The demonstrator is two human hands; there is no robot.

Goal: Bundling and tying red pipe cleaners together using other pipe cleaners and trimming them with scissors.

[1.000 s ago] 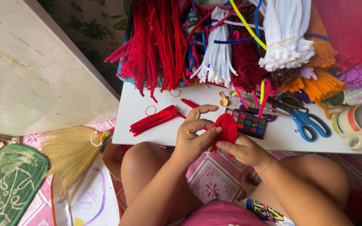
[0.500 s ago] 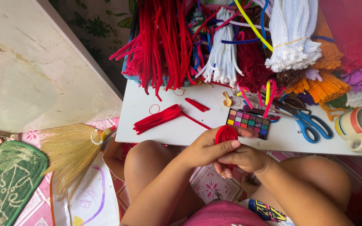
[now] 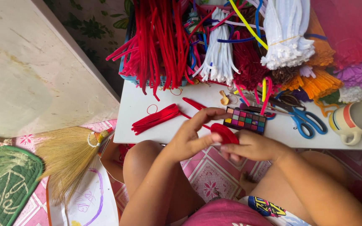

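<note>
Red fuzzy wire, bent into a small loop (image 3: 225, 133), sits pinched between both hands just in front of the near edge of a white counter (image 3: 135, 109), over the person's bare knees; the left hand (image 3: 189, 138) comes in from the lower left, its thumb and first fingers closed on the loop's left side with the index finger stretched up over the top; the right hand (image 3: 252, 146) comes in from the right, fingers curled, gripping the loop's lower right side; the two hands almost touch, and neither is clearly nearer, since both hold it; the loop's long axis seems to run from upper left to lower right, tilted, though the fingers hide part of it. Beyond the hands on the counter, near the left hand, lies a short bundle of red stems (image 3: 156, 118), slanting up to the right; just behind the loop is a small palette (image 3: 245, 119) of coloured squares; to its right, blue scissors (image 3: 304, 121), and further right a cup (image 3: 355, 121) with an orange band near the counter's edge. Along the far side are heaps of long red stems (image 3: 156, 42), white stems (image 3: 288, 33), and orange ones (image 3: 315, 79). On the floor at left lie a straw broom (image 3: 68, 155) and a green mat (image 3: 5, 184); nothing stands between the hands and the counter.
</note>
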